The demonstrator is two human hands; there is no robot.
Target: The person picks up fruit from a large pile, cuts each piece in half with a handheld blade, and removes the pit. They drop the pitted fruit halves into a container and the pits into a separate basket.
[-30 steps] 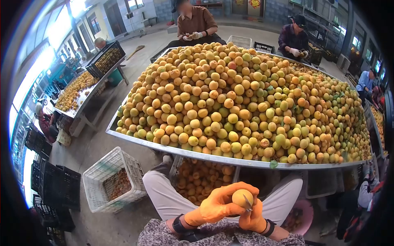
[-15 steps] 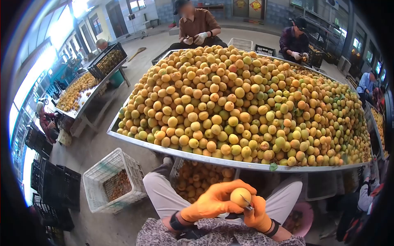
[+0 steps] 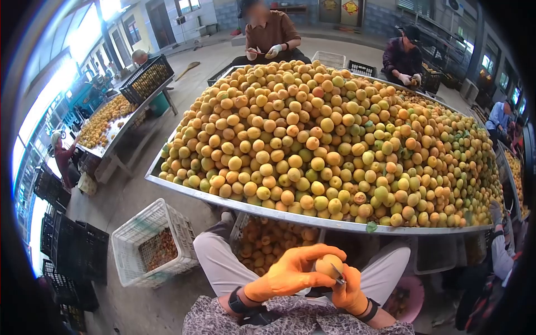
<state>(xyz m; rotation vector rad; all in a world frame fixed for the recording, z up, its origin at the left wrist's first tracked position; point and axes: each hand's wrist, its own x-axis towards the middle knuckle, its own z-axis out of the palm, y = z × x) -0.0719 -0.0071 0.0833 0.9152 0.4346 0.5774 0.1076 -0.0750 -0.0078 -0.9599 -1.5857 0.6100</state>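
Observation:
An orange glove covers my left hand (image 3: 286,273), which is closed round a yellow-orange apricot (image 3: 328,266) above my lap. My right hand (image 3: 352,291), gloved the same way, is closed on a small knife (image 3: 338,272). The knife's blade lies against the right side of the apricot, and its handle is mostly hidden by my fingers. Just beyond my hands, between my knees, a crate of apricots (image 3: 268,245) sits partly under the metal-edged table (image 3: 245,207). A large heap of apricots (image 3: 312,151) covers that table.
On the floor to my left stands a white plastic crate (image 3: 181,254) with small reddish-brown pieces inside. A pink basin (image 3: 414,296) is by my right leg. Black crates (image 3: 78,248) are stacked far left. Two people work across the table; another person's arm (image 3: 497,229) shows at right.
The apricot has turned slightly in my left hand, and the blade now sits more along its side. Across the table, a person's gloved hands have moved apart. At far left, someone reaches toward another table.

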